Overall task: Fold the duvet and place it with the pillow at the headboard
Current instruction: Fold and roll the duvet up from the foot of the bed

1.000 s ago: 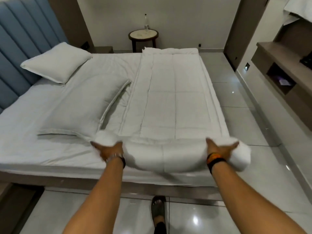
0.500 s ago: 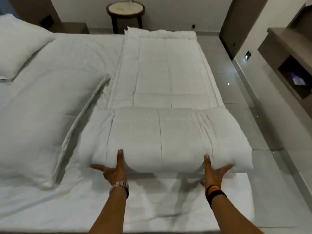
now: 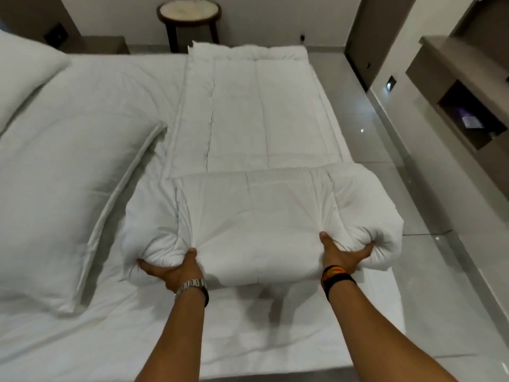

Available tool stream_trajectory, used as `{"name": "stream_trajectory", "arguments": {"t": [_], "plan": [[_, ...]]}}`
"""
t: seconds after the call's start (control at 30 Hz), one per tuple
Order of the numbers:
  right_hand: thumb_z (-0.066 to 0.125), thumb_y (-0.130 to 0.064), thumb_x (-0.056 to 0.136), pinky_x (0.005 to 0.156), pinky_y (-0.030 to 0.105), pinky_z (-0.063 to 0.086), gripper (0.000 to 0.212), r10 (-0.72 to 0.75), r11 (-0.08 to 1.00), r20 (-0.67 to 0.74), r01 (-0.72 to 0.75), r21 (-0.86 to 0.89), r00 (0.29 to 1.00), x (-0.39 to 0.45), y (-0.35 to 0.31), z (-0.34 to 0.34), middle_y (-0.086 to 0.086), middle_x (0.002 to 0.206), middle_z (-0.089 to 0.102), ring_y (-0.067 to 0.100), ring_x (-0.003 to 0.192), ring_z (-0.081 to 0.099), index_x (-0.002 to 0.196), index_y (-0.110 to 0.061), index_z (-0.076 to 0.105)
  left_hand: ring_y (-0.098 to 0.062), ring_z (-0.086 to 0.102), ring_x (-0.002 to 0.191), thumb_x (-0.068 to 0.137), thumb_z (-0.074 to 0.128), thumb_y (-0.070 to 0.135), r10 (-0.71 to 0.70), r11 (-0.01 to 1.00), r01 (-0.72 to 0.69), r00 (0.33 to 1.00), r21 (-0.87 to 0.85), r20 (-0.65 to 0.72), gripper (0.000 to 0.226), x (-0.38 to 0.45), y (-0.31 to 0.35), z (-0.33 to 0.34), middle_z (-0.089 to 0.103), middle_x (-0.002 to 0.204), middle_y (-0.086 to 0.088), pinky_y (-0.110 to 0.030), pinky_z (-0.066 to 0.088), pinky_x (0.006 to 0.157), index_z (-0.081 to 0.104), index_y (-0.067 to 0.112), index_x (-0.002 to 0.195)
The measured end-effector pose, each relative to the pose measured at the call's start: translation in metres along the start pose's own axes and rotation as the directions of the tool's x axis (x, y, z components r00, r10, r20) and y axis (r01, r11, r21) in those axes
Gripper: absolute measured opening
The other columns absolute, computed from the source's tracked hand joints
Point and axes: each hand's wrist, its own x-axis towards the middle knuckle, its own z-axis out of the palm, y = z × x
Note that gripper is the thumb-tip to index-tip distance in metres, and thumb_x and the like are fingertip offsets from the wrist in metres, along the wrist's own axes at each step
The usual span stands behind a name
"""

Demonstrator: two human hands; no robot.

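Observation:
A white quilted duvet (image 3: 256, 114) lies as a long strip along the right side of the bed. Its near end is folded over into a thick bundle (image 3: 256, 224). My left hand (image 3: 173, 267) grips the bundle's near left corner, thumb on top, fingers underneath. My right hand (image 3: 341, 253) grips the near right corner the same way. A large white pillow (image 3: 63, 188) lies flat on the sheet to the left of the bundle. A second pillow (image 3: 22, 75) sits at the far left edge. The headboard is out of view.
The bed's white sheet (image 3: 248, 326) shows bare between me and the bundle. A round side table (image 3: 188, 12) stands past the far bed edge. Glossy floor tiles (image 3: 399, 166) run along the right. A wall shelf unit (image 3: 468, 106) juts out at the right.
The near end of the duvet has been rolled forward over the strip, away from the bed edge. My hands went from flat against the fold to gripping its corners.

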Motion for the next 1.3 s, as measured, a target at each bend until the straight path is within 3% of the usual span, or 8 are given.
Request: {"name": "stream_trajectory", "arguments": {"t": [0.37,0.5,0.6,0.7,0.8,0.93,1.1,1.3], "plan": [[0.094,-0.021,0.072,0.112,0.058,0.036,0.130,0.153,0.980,0.030,-0.147,-0.136,0.988,-0.129,0.032,-0.226,0.029,0.156,0.036,0.047,0.134,0.048,0.162,-0.040,0.002,-0.045,0.051,0.129,0.076,0.089,0.018,-0.126,0.984,0.121,0.991,0.128,0.033,0.132,-0.135,-0.052,-0.212,0.039,0.151,-0.029,-0.063,0.041,0.105,-0.012,0.063,0.148],[0.075,-0.016,0.093,0.117,0.052,0.033,0.095,0.187,0.961,0.091,-0.163,-0.222,0.978,-0.171,0.030,-0.288,0.021,0.165,0.030,0.041,0.147,0.038,0.163,-0.018,0.012,-0.035,0.028,0.152,0.083,0.081,0.020,-0.018,0.956,0.003,0.999,0.295,0.048,0.110,-0.168,-0.048,-0.272,0.020,0.168,-0.019,-0.047,0.025,0.122,0.006,0.011,0.164],[0.080,-0.024,0.088,0.126,0.049,0.019,0.113,0.130,0.976,0.202,-0.089,-0.201,0.971,-0.179,-0.023,-0.272,0.017,0.172,0.010,0.035,0.157,0.019,0.165,-0.023,-0.002,-0.035,0.025,0.153,0.083,0.083,0.027,0.066,0.983,-0.088,0.988,0.163,0.138,0.118,-0.179,0.006,-0.266,0.016,0.169,-0.018,-0.046,0.023,0.123,-0.001,0.012,0.164],[0.086,-0.027,0.084,0.124,0.052,0.025,0.123,-0.008,0.992,0.389,-0.041,0.118,0.921,-0.171,-0.107,-0.222,0.018,0.170,0.021,0.034,0.152,0.031,0.165,-0.033,-0.007,-0.041,0.040,0.145,0.087,0.081,0.025,0.288,0.957,-0.241,0.859,-0.162,0.423,0.120,-0.177,0.077,-0.237,0.029,0.165,-0.021,-0.056,0.037,0.116,-0.011,0.038,0.162],[0.084,-0.023,0.086,0.120,0.042,0.035,0.114,-0.201,0.978,0.509,0.140,0.154,0.837,-0.149,-0.146,-0.190,0.014,0.162,0.040,0.024,0.145,0.045,0.165,-0.037,0.003,-0.025,0.054,0.136,0.095,0.072,0.028,0.453,0.877,-0.457,0.685,-0.147,0.571,0.098,-0.168,0.116,-0.210,0.046,0.157,-0.008,-0.047,0.047,0.109,0.002,0.044,0.162],[0.080,-0.030,0.091,0.123,0.036,0.029,0.103,-0.136,0.988,0.428,0.156,-0.012,0.894,-0.109,-0.095,-0.165,0.011,0.168,0.032,0.027,0.151,0.038,0.167,-0.028,0.011,-0.021,0.048,0.140,0.098,0.067,0.036,0.374,0.915,-0.399,0.792,-0.054,0.483,0.088,-0.132,0.079,-0.168,0.042,0.160,-0.005,-0.033,0.037,0.109,0.008,0.041,0.163],[0.077,-0.056,0.085,0.121,0.055,0.032,0.116,0.112,0.984,0.272,-0.069,-0.163,0.956,-0.051,-0.013,-0.105,0.014,0.170,0.025,0.040,0.150,0.036,0.166,-0.036,-0.004,-0.036,0.030,0.151,0.085,0.073,0.059,0.030,0.991,-0.082,0.913,0.111,0.406,0.119,-0.057,0.020,-0.083,0.013,0.171,-0.003,-0.058,0.032,0.118,-0.020,0.046,0.158],[0.085,-0.077,0.055,0.118,0.064,0.034,0.160,0.167,0.985,0.109,-0.171,0.034,0.980,0.011,-0.034,0.015,0.004,0.174,0.005,0.038,0.152,0.029,0.157,-0.036,-0.031,-0.036,0.026,0.152,0.047,0.090,0.072,-0.205,0.963,0.222,0.972,-0.153,0.119,0.166,0.011,0.042,0.041,0.005,0.171,-0.010,-0.063,0.029,0.117,-0.029,0.033,0.157]]}}
